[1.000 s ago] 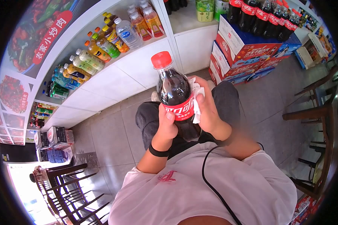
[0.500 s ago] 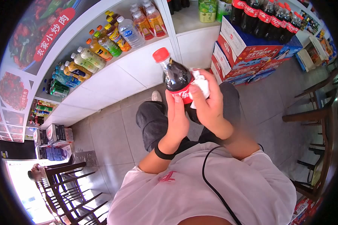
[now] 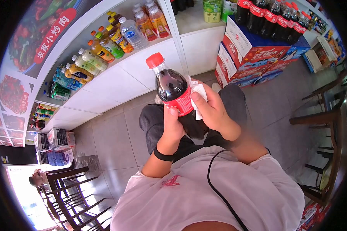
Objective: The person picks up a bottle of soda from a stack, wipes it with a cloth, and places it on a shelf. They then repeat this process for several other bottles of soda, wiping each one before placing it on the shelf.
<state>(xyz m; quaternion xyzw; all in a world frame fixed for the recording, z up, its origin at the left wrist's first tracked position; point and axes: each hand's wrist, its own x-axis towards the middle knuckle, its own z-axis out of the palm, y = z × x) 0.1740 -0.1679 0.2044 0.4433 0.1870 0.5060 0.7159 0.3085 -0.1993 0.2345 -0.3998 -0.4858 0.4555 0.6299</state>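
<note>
A cola bottle (image 3: 174, 85) with a red cap and red label is held up before my body, tilted with its cap to the upper left. My left hand (image 3: 174, 124), a black band at its wrist, grips the bottle from the left side, thumb on the lower label. Against the label's right side, my right hand (image 3: 215, 111) presses a crumpled white tissue (image 3: 197, 91), thumb over it. Fingers behind the bottle are hidden. Dark cola shows below the label, between both hands.
Ahead is a white shelf unit (image 3: 142, 65) with several drink bottles (image 3: 113, 40). At the right, more cola bottles (image 3: 272, 17) stand on stacked cartons (image 3: 254, 56). Wooden chairs (image 3: 71, 192) are at lower left, others at the right edge. A black cable (image 3: 219, 188) crosses my shirt.
The bottle has shifted a little left and turned, so small print on the label now faces me in place of the large logo. Both hands moved with it, the tissue still against it.
</note>
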